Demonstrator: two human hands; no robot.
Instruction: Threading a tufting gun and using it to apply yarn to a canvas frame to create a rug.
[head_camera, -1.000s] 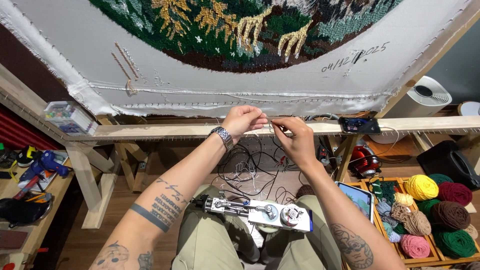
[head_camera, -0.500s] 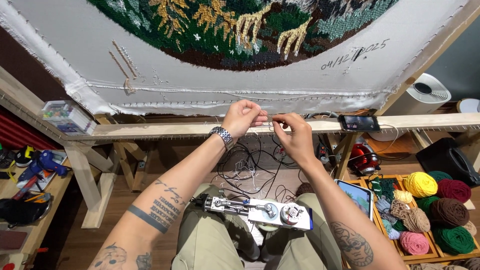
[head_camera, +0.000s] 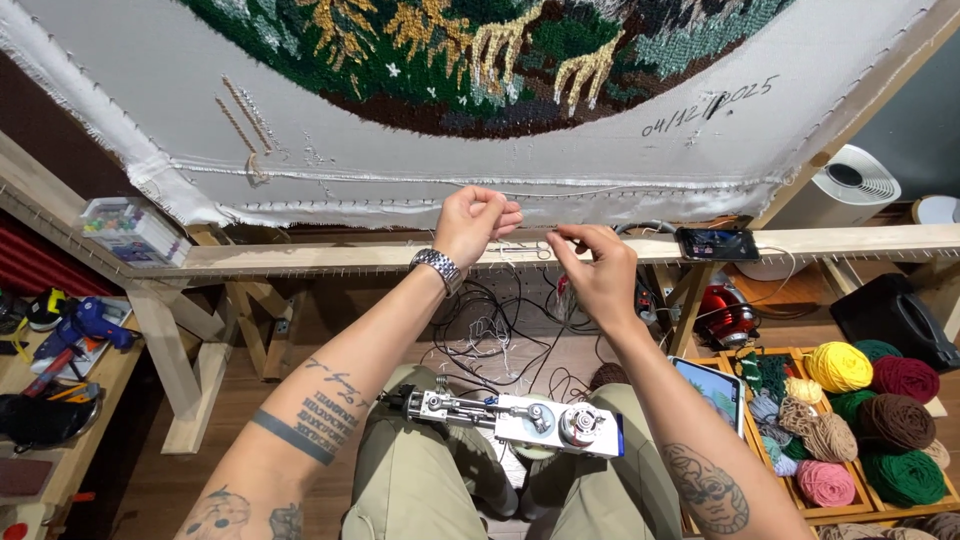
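A wooden frame (head_camera: 300, 258) stretches white backing cloth (head_camera: 400, 140). The left hand (head_camera: 475, 220) and right hand (head_camera: 592, 268) pinch thin thread (head_camera: 525, 250) at its lower rail. The tufted design (head_camera: 480, 50) appears largely filled; the tufting gun (head_camera: 515, 420) rests across the lap.

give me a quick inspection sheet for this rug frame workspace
surface: white backing cloth stretched on a wooden frame bar, with a tufted green and gold picture on it
job's things: thin white yarn pinched between both hands at the bar; silver and white tufting gun across the lap
clutter: clear box of coloured pins, dark phone, blue glue gun on a side bench
hands: left hand and right hand both closed on the yarn
cables: black and white cords tangled on the floor
surroundings: crate of yarn balls, white fan
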